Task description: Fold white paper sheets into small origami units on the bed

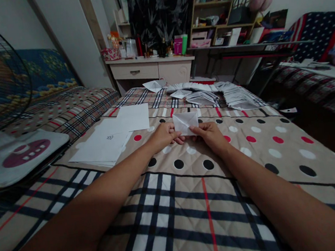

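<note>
Between my two hands is a small white square of folded paper [185, 121], with crease lines crossing near its middle. My left hand [168, 134] pinches its lower left corner, thumb on the near face. On the lower right edge, the thumb of my right hand [207, 132] presses against the paper, with the fingers curled behind it. Left of my hands lie loose white sheets [105, 139], one carrying a small dark mark. Beyond the held paper are several folded white paper pieces [202, 97] and a fanned stack of them [237, 94].
A patterned quilted bedspread [193, 216] spreads under everything. An electric fan [21, 153] stands at the left. Behind the bed are a dressing table [136, 69] with bottles and a desk with shelves [214, 26]. One folded paper piece [154, 86] lies near the bed's far edge.
</note>
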Motion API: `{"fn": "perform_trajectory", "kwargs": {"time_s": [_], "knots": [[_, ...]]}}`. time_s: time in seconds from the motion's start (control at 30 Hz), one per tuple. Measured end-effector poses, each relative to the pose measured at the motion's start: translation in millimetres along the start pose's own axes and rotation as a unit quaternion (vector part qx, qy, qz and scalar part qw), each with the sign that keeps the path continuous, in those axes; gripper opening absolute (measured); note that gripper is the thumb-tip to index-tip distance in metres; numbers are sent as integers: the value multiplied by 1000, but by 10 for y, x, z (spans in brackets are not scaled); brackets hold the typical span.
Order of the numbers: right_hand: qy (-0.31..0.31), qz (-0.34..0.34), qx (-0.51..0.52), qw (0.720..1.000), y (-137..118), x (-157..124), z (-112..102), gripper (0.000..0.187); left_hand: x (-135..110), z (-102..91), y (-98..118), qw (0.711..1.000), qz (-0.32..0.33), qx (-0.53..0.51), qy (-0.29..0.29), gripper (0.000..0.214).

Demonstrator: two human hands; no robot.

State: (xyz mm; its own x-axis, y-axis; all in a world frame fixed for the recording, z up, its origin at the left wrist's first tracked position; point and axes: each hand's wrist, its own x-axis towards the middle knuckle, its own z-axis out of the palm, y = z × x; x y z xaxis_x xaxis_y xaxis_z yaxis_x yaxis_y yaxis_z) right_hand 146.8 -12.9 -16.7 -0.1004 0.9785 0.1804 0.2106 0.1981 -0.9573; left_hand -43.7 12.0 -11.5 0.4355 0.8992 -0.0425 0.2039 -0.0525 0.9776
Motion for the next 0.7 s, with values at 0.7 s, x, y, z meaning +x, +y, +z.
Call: {"fn": "perform_trajectory", "kwargs": {"time_s": [0.7], "knots": [[31,12,32,999,-109,-51,124,51,-49,66,66,1000,3,-29,8,2]]}}
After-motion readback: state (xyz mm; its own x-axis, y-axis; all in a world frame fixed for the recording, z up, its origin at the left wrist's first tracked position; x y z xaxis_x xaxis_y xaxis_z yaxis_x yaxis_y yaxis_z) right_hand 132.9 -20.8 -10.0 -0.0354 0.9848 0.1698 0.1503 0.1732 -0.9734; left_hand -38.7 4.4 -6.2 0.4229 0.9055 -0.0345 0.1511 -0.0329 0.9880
